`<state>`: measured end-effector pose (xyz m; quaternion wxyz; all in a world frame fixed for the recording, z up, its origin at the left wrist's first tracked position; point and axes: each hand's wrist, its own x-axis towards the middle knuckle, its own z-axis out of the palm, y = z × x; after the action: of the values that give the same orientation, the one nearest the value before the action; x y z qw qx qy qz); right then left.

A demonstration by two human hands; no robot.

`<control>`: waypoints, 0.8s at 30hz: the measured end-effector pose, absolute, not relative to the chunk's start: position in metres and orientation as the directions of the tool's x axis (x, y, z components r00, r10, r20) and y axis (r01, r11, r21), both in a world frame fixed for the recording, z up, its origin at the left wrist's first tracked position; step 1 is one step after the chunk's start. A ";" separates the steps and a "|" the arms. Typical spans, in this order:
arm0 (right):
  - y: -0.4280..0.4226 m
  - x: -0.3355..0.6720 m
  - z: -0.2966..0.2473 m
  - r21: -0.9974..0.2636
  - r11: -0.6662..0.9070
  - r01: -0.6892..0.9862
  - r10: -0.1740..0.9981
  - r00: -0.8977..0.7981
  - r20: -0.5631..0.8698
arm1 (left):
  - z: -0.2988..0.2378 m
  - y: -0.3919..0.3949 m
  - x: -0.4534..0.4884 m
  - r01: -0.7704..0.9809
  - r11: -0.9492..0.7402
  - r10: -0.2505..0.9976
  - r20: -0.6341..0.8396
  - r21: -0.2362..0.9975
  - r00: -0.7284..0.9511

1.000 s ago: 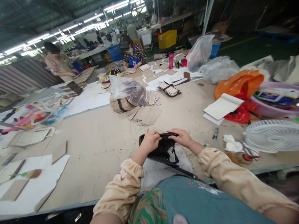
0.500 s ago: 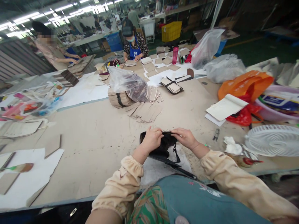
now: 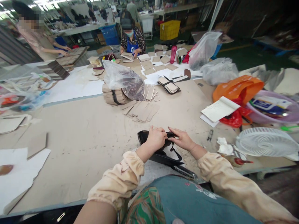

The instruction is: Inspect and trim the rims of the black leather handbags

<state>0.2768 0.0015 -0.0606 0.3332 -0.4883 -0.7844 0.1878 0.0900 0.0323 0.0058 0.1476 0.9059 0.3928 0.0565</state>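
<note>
A black handbag [image 3: 164, 159] with a thin strap [image 3: 177, 156] lies before me near the table's front edge, its mouth spread and its dark inside partly showing. My left hand [image 3: 154, 139] is closed over the far rim, fingers curled round it. On the right end of the same rim is my right hand [image 3: 183, 140], thumb below and fingers on top, pinching the edge. The two hands are close together. Under the bag lies a stained white sheet [image 3: 149, 171]. What the fingertips press inside the bag is hidden.
Beyond the bag are fanned beige cards [image 3: 142, 112] and a clear plastic bag [image 3: 123, 77]. On the right stand a white fan [image 3: 266, 141], small snips [image 3: 210, 135], a notepad [image 3: 220, 109] and a lilac basin [image 3: 268, 115]. A co-worker [image 3: 133, 40] sits opposite; another stands far left.
My right hand's fingers have lifted and shifted left along the rim, nearer my left hand. The bag has tilted, its front panel showing more. The view has swung slightly right.
</note>
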 end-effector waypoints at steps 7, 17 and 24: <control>-0.001 0.270 -0.063 -0.641 0.415 0.646 0.909 -0.269 0.317 | 0.008 0.029 0.093 0.556 -0.710 0.629 0.033 0.432 0.777; -0.005 0.267 -0.058 -0.678 0.388 0.624 0.920 -0.220 0.324 | 0.001 0.028 0.084 0.622 -0.649 0.715 0.071 0.438 0.696; -0.004 0.267 -0.062 -0.664 0.394 0.635 0.916 -0.208 0.344 | -0.003 0.032 0.087 0.674 -0.649 0.740 0.089 0.353 0.666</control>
<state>0.2671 -0.0044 -0.0619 0.3615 -0.5152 -0.7525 0.1940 0.0865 0.0319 -0.0029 0.1463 0.9010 0.3924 0.1133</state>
